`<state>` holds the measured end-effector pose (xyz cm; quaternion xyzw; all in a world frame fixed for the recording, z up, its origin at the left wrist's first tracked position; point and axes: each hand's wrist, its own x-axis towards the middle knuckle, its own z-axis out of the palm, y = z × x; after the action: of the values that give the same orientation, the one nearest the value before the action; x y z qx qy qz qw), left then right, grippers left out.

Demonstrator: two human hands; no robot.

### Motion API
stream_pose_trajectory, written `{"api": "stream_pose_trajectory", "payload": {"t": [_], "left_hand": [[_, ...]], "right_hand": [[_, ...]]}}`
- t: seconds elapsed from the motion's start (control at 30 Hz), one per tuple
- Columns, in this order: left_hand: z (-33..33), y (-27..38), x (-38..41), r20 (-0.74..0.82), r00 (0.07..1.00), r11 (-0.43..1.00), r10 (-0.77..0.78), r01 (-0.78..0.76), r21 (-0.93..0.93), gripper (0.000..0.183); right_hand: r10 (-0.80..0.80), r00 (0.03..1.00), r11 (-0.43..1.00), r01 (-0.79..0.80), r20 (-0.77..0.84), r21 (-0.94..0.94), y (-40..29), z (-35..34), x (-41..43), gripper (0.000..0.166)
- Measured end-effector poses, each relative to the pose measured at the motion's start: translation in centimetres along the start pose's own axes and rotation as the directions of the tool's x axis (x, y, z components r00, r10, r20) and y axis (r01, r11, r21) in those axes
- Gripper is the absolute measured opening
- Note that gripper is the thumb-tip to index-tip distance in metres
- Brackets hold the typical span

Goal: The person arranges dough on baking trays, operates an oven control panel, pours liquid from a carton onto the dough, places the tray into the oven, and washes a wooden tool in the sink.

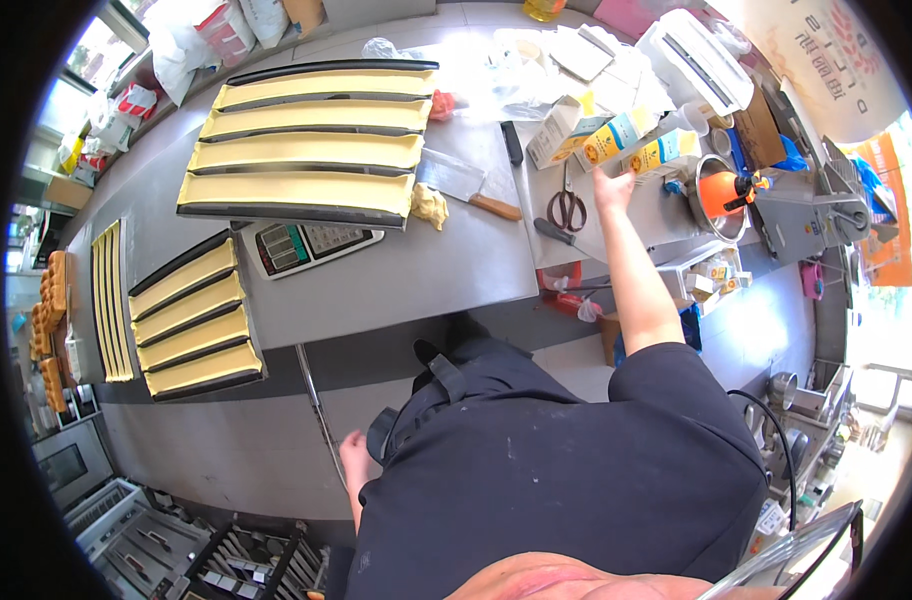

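Note:
My right hand (613, 189) reaches forward over the worktable to the lower ends of two blue, yellow and white cartons, a middle carton (609, 142) and a right carton (660, 155). Its fingertips meet the cartons, but whether they grip one is unclear. A third carton (557, 135) lies just left of these. Scissors (567, 204) with dark handles and a dark-handled knife (564, 235) lie left of my wrist. Low beside my body hangs my left hand (355, 453), away from the table; its fingers are partly hidden and nothing shows in it.
Black trays of flat yellow dough strips (306, 146) occupy the table's left side, one partly over a digital scale (313, 246). A wooden-handled cleaver (463, 184) lies beside a dough lump (430, 208). At right, a steel bowl (715, 217) holds an orange spray bottle (718, 193).

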<state>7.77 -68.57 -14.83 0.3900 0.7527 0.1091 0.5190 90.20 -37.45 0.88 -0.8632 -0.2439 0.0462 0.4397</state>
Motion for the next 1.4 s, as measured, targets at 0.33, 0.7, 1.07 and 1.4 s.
{"api": "stream_pose_trajectory", "payload": {"t": [0.33,0.7,1.07,1.4], "left_hand": [[5.7,24.7,-4.6,-0.023,0.996,0.995,0.091,-0.092,-0.044,0.037],[24.6,64.1,-9.5,0.334,0.625,0.608,0.706,-0.776,0.167,0.038],[37.6,83.9,-14.1,0.526,0.095,0.186,0.845,-0.975,-0.123,0.1],[41.2,78.2,-10.7,0.554,0.406,0.546,0.727,-0.831,-0.107,0.08]], "right_hand": [[-0.288,0.954,0.886,0.23,0.087,0.403,3.8,-0.3,11.7,0.06],[-0.674,0.729,0.73,0.632,0.12,0.26,-4.1,-15.6,7.0,0.068],[-0.693,0.698,0.702,0.594,0.181,0.393,-5.5,-17.2,8.7,0.076],[-0.089,0.887,0.918,-0.103,0.453,0.383,3.4,-18.6,6.9,0.06]]}}
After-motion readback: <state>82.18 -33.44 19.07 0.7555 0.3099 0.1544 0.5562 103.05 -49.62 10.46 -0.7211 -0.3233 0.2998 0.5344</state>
